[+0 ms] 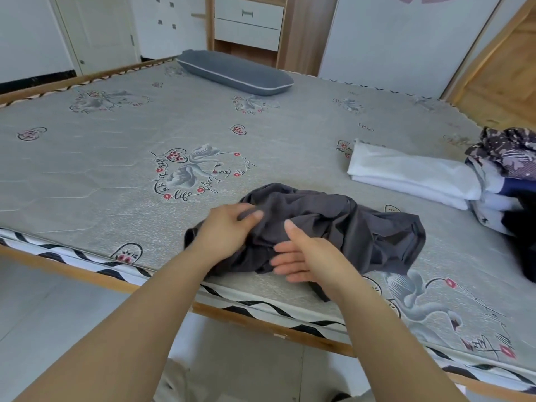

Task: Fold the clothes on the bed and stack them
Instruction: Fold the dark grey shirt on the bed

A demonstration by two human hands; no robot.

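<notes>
Both of my forearms reach in from the near edge toward a crumpled dark grey garment that lies on the bed, close to its near side. My left hand sits on the left end of that garment, fingers curled and pinching a fold of the cloth up near its top edge. My right hand rests just beside it, on the lower middle of the same garment, with fingers stretched out flat and pointing left and the thumb lifted; it presses the cloth and grips nothing. Part of the fabric trails down past my right wrist toward the mattress edge.

Farther right, well apart from the grey garment, a folded white cloth lies flat on the mattress. Touching its right end is a loose pile of clothes at the frame's right edge: a dark piece with a pale floral print on top, white and navy pieces beneath, something black lower down.

On the far side of the bed a long grey pillow with light piping lies at an angle. Beyond it stands a wooden cabinet with white drawers, and a white door is at far left.
</notes>
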